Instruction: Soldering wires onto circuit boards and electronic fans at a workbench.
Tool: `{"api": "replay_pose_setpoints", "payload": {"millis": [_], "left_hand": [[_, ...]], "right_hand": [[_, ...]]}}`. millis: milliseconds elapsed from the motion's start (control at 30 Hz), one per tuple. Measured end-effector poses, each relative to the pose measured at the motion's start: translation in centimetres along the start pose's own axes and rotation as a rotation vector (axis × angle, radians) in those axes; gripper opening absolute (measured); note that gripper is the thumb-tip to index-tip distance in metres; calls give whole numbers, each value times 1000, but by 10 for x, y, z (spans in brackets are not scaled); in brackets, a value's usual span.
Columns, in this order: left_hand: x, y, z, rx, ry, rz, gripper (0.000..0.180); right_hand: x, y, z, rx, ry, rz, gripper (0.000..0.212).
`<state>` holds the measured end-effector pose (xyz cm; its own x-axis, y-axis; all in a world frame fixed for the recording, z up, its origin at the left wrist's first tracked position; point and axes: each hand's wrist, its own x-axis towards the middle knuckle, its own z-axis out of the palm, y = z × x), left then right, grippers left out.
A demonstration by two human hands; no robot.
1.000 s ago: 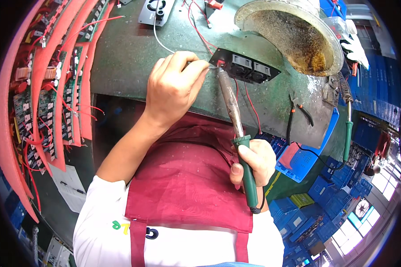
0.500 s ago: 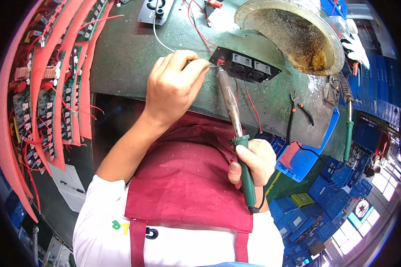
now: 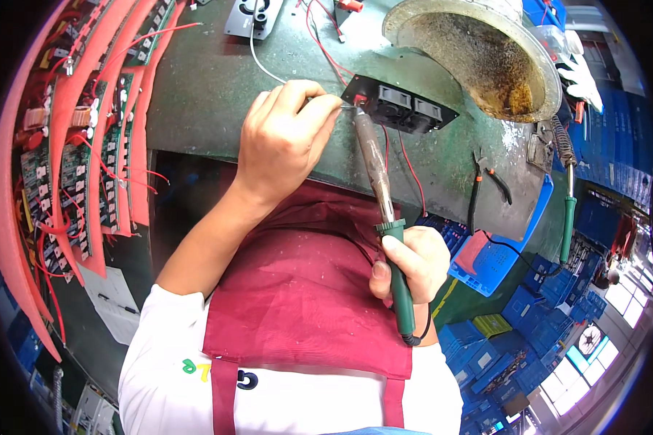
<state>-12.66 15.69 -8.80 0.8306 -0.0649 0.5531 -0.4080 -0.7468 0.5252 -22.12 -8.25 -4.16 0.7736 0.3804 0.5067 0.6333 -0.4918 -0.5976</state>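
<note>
My right hand (image 3: 413, 264) wraps round the green handle of a soldering iron (image 3: 374, 163), its thumb along the top. The hot end meets a small red part at the left end of a black panel (image 3: 442, 116) fitted with two grey sockets. My left hand (image 3: 286, 138) pinches a thin grey solder wire (image 3: 263, 67), whose short end pokes out of the fingertips toward the iron's tip. The wire trails back from the hand to the far side of the bench. Red wires (image 3: 411, 163) run from under the panel toward the bench's near edge.
A stained metal lamp-shaped hood (image 3: 486, 65) stands at the far right. Pliers (image 3: 479, 185) lie near a blue tray (image 3: 526, 225). A second green-handled iron (image 3: 567, 225) hangs at the right. Circuit boards between pink foam sheets (image 3: 134, 145) line the left. Another panel (image 3: 243, 25) sits at the back.
Both hands and the iron stay almost still. The panel has shifted very slightly; the solder wire is still pinched at the iron's tip.
</note>
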Motion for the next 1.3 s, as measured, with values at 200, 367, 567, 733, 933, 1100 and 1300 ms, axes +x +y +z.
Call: {"api": "replay_pose_setpoints", "payload": {"millis": [200,367,567,733,933,1100,1300], "left_hand": [[-1,1,-2,-3,-5,-7,19],[-4,-3,0,-68,79,-29,20],[3,1,-8,-202,171,-131,19],[5,-5,-6,-32,119,28,22],[4,-10,-8,-48,82,23,21],[5,-13,-12,-51,41,1,23],[5,-17,-14,-43,34,-12,23]], "right_hand": [[7,5,-2,2,-32,-135,33],[4,-2,-8,8,-25,-116,33],[-6,-7,-13,59,114,-88,28],[4,-13,-11,44,89,-84,29],[10,-16,-2,3,31,-31,27],[15,-11,2,6,6,-28,28],[27,-15,9,-32,-44,-170,34]]}}
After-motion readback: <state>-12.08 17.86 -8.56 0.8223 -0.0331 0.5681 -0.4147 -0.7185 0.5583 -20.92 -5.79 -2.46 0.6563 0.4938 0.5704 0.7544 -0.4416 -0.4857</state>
